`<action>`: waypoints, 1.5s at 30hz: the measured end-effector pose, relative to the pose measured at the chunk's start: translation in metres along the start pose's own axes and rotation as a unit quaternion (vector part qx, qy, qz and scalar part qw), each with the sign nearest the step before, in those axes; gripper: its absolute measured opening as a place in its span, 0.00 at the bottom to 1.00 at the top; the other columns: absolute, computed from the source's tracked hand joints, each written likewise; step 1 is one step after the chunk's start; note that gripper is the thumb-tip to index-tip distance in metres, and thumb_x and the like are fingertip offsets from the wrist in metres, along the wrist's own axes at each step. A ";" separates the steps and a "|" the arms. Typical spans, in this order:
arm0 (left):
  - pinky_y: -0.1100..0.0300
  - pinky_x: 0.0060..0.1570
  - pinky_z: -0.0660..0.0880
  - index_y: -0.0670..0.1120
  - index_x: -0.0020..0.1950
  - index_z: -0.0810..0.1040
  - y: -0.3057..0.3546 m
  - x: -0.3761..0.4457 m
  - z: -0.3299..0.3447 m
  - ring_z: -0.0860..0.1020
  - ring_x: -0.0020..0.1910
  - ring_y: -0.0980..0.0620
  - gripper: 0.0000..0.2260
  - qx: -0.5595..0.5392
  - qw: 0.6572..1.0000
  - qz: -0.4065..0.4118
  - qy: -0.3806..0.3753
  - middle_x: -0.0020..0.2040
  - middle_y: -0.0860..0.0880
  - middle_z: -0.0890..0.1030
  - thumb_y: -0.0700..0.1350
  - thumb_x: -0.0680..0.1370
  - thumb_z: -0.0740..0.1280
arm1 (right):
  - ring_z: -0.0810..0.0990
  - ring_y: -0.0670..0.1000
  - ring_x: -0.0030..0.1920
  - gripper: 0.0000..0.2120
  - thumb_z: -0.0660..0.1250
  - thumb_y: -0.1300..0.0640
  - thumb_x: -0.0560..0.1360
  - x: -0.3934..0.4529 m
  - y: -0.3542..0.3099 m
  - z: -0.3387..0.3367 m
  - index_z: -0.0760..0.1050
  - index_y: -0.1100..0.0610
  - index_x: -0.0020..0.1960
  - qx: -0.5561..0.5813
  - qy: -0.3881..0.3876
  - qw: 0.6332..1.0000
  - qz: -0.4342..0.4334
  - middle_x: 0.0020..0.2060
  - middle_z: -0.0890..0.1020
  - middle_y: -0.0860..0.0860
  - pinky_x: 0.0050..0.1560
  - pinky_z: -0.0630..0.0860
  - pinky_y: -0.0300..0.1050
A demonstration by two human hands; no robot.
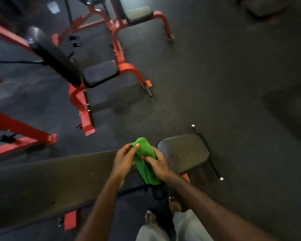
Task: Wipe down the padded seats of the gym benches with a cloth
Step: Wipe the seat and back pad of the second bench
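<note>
A green cloth (146,162) hangs bunched between both hands, just above the gap in the nearest bench. My left hand (124,160) pinches its upper edge with thumb and fingers. My right hand (157,163) grips the cloth's middle from the right. The nearest bench has a long dark back pad (47,185) to the left and a small dark seat pad (184,152) to the right. A second bench with a dark seat pad (100,73) on a red frame stands farther back on the left.
A third red-framed bench with a grey pad (140,14) stands at the top centre. Red frame legs (21,129) run across the floor at left. Dark rubber floor (233,75) fills the right side. My bare feet (175,204) stand by the nearest bench.
</note>
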State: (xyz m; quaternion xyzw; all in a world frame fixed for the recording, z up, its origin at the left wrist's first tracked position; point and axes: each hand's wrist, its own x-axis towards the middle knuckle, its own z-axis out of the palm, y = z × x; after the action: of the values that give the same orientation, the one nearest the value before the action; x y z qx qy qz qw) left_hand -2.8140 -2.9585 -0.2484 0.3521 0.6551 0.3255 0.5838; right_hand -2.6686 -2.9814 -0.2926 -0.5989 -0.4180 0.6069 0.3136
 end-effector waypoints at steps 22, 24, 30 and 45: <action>0.56 0.62 0.78 0.53 0.66 0.78 -0.227 0.243 0.171 0.80 0.58 0.61 0.12 0.220 0.951 0.079 -0.201 0.61 0.54 0.81 0.52 0.83 0.66 | 0.83 0.50 0.54 0.19 0.71 0.47 0.74 0.154 0.234 -0.112 0.81 0.52 0.63 0.096 0.321 0.933 0.129 0.51 0.86 0.48 0.57 0.78 0.44; 0.57 0.60 0.78 0.52 0.65 0.78 -0.248 0.258 0.180 0.79 0.54 0.64 0.12 0.225 0.957 0.080 -0.165 0.61 0.52 0.81 0.49 0.82 0.67 | 0.81 0.51 0.60 0.25 0.69 0.43 0.74 0.154 0.251 -0.129 0.78 0.51 0.69 0.032 0.378 0.914 0.144 0.59 0.84 0.49 0.61 0.75 0.45; 0.59 0.63 0.71 0.51 0.67 0.77 -0.267 0.273 0.233 0.75 0.60 0.57 0.17 0.285 0.927 0.186 -0.155 0.63 0.54 0.76 0.55 0.80 0.64 | 0.60 0.57 0.80 0.37 0.65 0.43 0.80 0.168 0.281 -0.140 0.55 0.53 0.83 -0.236 0.404 0.878 0.103 0.81 0.61 0.57 0.78 0.61 0.57; 0.45 0.79 0.55 0.48 0.77 0.69 -0.299 0.336 0.223 0.64 0.77 0.45 0.27 0.459 0.854 0.237 0.055 0.75 0.46 0.71 0.61 0.82 0.57 | 0.45 0.52 0.84 0.38 0.57 0.39 0.80 0.227 0.325 -0.190 0.47 0.49 0.85 -0.519 0.214 0.828 0.012 0.84 0.47 0.50 0.81 0.52 0.61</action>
State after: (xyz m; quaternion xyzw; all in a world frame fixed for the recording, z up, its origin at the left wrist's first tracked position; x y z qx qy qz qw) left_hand -2.6402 -2.8339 -0.7021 0.7067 0.6574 0.1353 0.2241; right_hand -2.4614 -2.9044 -0.6726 -0.7932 -0.5864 0.1613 0.0306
